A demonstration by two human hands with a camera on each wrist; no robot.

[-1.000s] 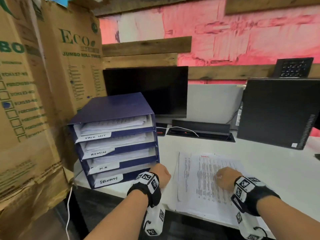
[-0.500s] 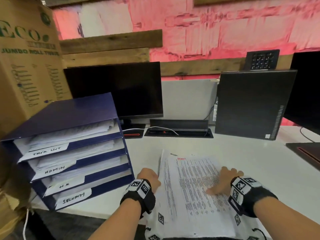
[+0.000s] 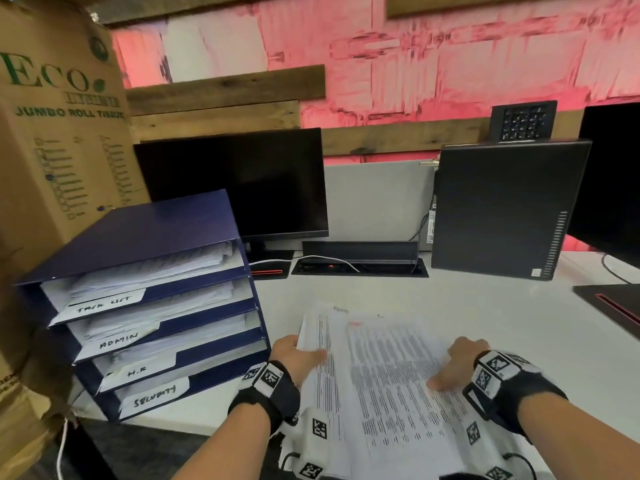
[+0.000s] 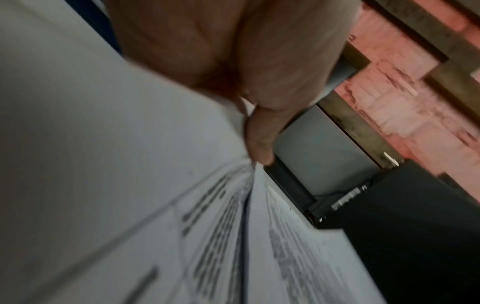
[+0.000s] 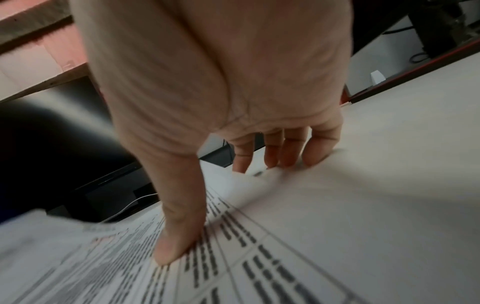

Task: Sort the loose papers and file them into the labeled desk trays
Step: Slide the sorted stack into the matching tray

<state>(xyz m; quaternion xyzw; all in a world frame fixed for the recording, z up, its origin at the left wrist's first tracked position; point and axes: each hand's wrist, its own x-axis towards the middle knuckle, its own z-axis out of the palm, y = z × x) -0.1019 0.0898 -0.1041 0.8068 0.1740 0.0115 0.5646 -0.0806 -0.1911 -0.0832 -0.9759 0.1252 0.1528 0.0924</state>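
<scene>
At the desk's (image 3: 485, 306) front edge, the papers (image 3: 381, 393) are pinched by the left hand (image 3: 294, 355) and pressed flat by the right hand's (image 3: 457, 365) straight fingers.

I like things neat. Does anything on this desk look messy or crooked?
A little. The ADMIN label on the blue trays is crumpled and sits crooked. The papers under both hands lie at a slant and hang over the desk edge. Nothing looks spilled or broken.
</scene>
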